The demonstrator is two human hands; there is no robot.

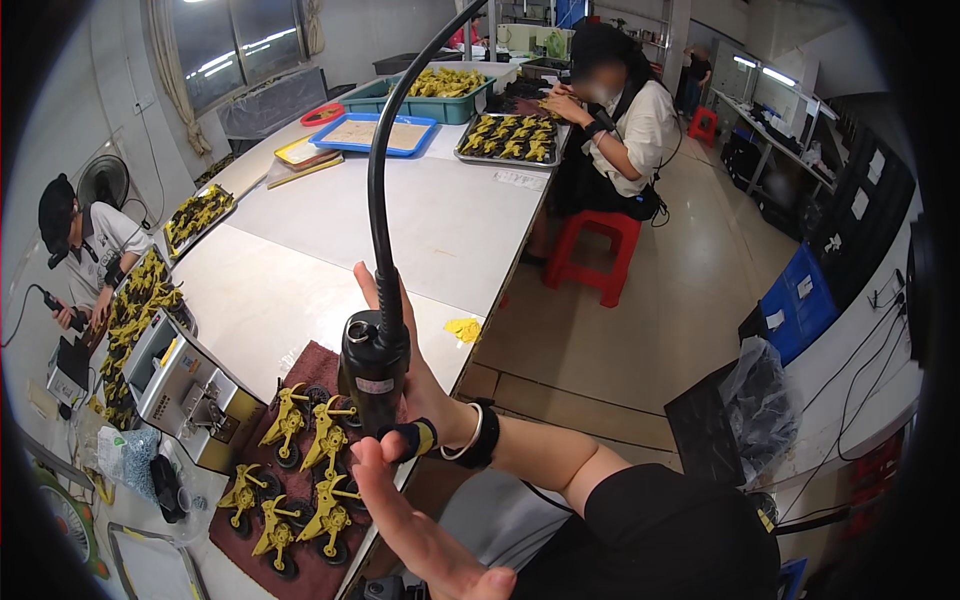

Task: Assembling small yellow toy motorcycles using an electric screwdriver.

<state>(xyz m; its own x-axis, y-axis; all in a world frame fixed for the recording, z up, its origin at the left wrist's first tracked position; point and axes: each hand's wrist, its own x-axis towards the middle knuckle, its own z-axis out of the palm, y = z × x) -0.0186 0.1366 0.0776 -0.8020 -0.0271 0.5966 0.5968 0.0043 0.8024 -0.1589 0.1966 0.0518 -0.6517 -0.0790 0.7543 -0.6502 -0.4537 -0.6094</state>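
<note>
My right hand (425, 385) is wrapped round an upright black electric screwdriver (372, 385), which has a metal ring on top and a thick black cord rising from it. The tool's lower end is hidden. A black and yellow wrap sits round one digit beside the tool. In front of it, my left hand (425, 535) is held with fingers stretched out, and nothing shows in it. Just left of both hands, several yellow plastic frames (325, 440) with black wheels, like toy bikes, lie in rows on a maroon cloth (235, 545).
Left of the cloth stand a small silver machine (200, 400) and a bag of bluish pellets (128, 460). Trays of yellow parts (508, 138) and a blue-rimmed tray (375, 133) lie farther off. Co-workers sit at the far right (640, 130) and left (100, 235). A yellow scrap (463, 329) lies near the edge.
</note>
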